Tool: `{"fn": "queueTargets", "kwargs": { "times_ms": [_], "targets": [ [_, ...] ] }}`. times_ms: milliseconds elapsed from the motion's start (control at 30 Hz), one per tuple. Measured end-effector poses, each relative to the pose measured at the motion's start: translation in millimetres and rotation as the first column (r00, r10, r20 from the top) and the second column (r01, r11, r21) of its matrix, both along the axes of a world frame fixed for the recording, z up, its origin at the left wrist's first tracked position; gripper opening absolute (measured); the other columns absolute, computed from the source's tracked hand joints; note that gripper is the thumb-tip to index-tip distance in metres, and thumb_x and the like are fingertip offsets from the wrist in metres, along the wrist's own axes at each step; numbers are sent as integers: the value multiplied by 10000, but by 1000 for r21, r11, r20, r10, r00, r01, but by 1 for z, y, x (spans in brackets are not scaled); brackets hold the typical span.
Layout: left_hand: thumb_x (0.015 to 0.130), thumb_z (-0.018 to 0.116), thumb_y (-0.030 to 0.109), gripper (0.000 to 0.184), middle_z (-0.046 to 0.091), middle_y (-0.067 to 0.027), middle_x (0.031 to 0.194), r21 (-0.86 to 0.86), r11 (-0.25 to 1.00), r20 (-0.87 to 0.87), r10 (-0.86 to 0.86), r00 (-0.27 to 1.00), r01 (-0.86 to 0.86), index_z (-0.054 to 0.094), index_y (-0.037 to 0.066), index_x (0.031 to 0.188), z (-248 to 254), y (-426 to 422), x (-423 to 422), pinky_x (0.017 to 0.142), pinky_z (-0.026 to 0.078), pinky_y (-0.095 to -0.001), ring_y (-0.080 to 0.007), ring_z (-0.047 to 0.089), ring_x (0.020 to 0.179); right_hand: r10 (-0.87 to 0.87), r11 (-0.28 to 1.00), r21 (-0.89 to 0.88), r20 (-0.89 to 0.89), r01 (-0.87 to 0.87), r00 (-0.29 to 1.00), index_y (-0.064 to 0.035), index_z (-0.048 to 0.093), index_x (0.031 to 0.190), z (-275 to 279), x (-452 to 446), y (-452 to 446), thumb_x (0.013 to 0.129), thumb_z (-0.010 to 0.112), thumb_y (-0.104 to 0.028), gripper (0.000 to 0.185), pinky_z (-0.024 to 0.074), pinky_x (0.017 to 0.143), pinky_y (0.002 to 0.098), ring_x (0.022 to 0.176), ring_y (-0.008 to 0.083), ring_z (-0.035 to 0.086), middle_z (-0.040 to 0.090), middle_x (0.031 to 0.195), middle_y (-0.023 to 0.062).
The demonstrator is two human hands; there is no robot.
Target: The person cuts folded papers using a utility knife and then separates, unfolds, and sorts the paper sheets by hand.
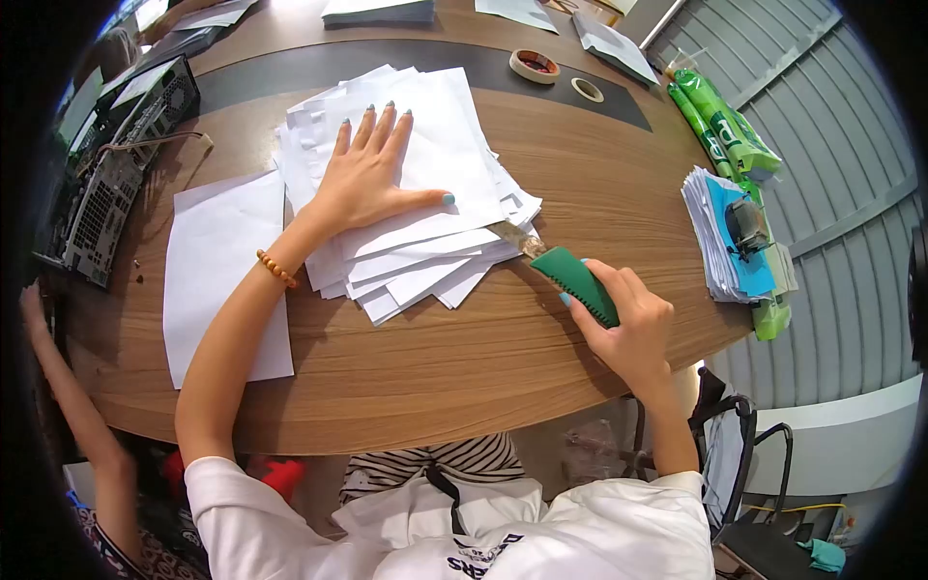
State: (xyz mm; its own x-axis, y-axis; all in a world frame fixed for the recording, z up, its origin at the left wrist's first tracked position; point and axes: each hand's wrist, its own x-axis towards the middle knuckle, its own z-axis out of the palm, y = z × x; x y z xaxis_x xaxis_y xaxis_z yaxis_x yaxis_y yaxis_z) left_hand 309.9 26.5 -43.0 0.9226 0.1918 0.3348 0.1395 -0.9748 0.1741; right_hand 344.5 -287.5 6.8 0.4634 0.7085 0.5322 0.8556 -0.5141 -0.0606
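My left hand [370, 179] lies flat with its fingers spread on a messy stack of white paper [440, 116]. At the stack's right side, my right hand [628, 317] is wrapped round the green handle of a knife-like tool [577, 282]. Its metal blade [517, 236] points up and left, and the tip is hidden at or under the edge of the sheets. A separate white sheet [224, 290] lies left of the stack, partly beneath my left forearm.
A computer case [126, 174] stands at the left, near another person's arm [82, 416]. Tape rolls [535, 67] [587, 90] lie at the back. Along the right edge are green packages [720, 126] and a paper pile [710, 232] with a hole punch [747, 227]. A chair [744, 435] stands lower right.
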Motion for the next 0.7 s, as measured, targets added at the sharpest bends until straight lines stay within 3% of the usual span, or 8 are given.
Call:
{"fn": "queueTargets", "kwargs": {
  "times_ms": [700],
  "targets": [
    [584, 419, 807, 1116, 244, -270, 1337, 14, 1000, 62, -12, 998, 11, 297, -55, 1281, -5, -2, 0, 1033, 98, -494, -409, 161, 1269, 36, 999, -12, 105, -35, 994, -145, 549, 966, -4, 93, 89, 720, 629, -304, 304, 466, 490, 372, 596, 273, 597, 582, 718, 75]
  ]
}}
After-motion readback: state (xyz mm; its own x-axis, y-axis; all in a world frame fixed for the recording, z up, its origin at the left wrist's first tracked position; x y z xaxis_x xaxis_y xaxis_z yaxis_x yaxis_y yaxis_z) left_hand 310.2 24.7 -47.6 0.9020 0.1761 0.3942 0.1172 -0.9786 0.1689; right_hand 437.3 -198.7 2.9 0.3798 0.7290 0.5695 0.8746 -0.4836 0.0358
